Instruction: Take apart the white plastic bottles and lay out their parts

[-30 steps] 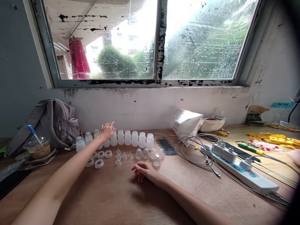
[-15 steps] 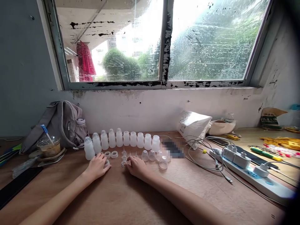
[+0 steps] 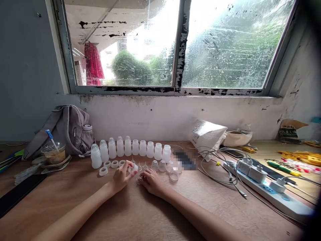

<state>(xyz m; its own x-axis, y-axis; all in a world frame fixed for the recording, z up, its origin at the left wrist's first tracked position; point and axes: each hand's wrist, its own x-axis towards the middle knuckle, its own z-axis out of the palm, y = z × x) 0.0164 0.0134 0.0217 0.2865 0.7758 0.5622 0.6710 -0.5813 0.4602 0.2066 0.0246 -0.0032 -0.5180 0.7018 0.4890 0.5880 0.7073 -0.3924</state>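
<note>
My left hand [image 3: 122, 176] is raised a little off the table, with a translucent white ring [image 3: 132, 168] pinched between thumb and fingers. Close to its right, my right hand [image 3: 150, 180] has its fingertips closed on a clear nipple [image 3: 139, 180] low at the tabletop. Other clear nipples [image 3: 144, 167] stand just behind the right hand. Several white rings [image 3: 103, 171] lie left of and behind the left hand. Clear domed caps [image 3: 162, 166] sit behind and right of the right hand. A row of frosted bottles [image 3: 120, 148] stands at the back; the left ones have domed tops.
At the left are a grey backpack [image 3: 72, 130], an iced drink cup [image 3: 54, 154] and a black flat item [image 3: 21, 194]. At the right lie a white paper bag [image 3: 207, 135], tangled cables [image 3: 213, 167], a power strip [image 3: 296, 204] and a phone [image 3: 232, 152].
My left hand has moved right and lifted a ring. My right hand has shifted slightly right and nearer, along with a nipple. The view has moved slightly.
</note>
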